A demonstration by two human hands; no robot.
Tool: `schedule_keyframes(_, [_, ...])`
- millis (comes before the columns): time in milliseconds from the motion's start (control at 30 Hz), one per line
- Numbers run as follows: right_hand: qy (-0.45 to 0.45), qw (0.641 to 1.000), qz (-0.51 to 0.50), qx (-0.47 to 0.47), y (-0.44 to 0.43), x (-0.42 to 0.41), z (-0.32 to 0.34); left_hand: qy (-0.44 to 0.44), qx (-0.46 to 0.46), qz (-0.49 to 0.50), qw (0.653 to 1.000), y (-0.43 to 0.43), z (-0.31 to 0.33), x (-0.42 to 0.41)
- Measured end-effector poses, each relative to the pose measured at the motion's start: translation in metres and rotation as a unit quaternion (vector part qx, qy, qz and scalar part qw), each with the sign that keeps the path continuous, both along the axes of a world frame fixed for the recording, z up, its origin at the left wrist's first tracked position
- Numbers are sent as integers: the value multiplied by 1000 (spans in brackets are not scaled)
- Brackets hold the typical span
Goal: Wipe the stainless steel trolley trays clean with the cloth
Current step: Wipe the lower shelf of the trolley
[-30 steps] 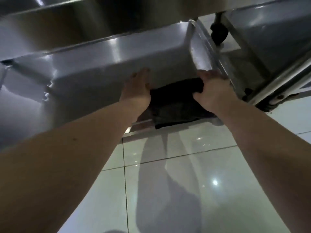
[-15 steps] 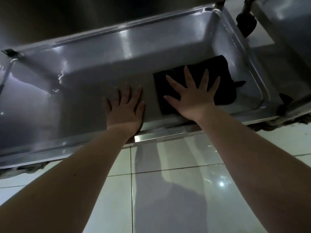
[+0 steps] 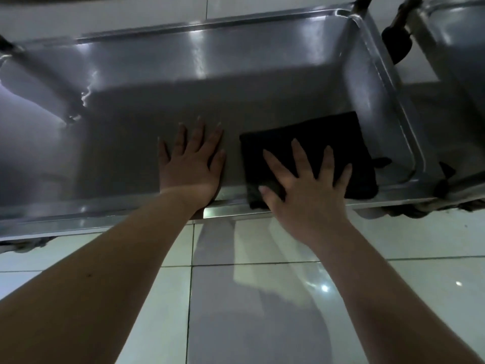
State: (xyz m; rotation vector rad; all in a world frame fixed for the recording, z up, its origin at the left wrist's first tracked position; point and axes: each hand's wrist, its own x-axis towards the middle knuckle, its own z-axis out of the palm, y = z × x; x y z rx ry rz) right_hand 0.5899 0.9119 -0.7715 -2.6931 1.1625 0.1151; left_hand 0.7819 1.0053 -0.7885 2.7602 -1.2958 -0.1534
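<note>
Glossy pale floor tiles (image 3: 262, 311) were seen nearest, in front of the tray (image 3: 236, 74). Just past the tray's near rim, the left hand (image 3: 190, 164) was laid flat on bare steel, fingers straight, nothing held. The right hand (image 3: 307, 190) was pressed, fingers spread, on a folded dark cloth (image 3: 328, 135) in the tray's near right corner. Even, overlapping strokes toward the tray's left end would be advised, the tray being steadied. Beside the tray's right end, a second tray (image 3: 451, 48) was glimpsed, dimly lit.
</note>
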Motion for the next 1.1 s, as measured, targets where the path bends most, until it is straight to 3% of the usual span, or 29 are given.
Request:
schedule_keyframes(167, [24,999,26,-22,-11,0,1,-7,-5,3,1000,-1,1,-1])
schedule_keyframes(367, [19,1000,7,-9,-88,99,0,-12,-4,0,1000,0,-3,0])
schedule_keyframes(533, [29,999,9,-18,-99,150,2,-3,-6,8,1000,0,-2,2])
schedule_keyframes(633, [9,1000,25,-17,-123,128,1,7,-19,8,1000,1,-2,0])
schedule_keyframes(833, [55,996,-68,-29,-207,46,7,8,-22,8,1000,0,-4,1])
schedule_keyframes(1000, [45,996,-79,-27,-163,60,6,2,-11,5,1000,0,-4,3])
schedule_keyframes(1100, [12,998,22,-51,-82,77,-6,8,-18,10,1000,1,-2,2])
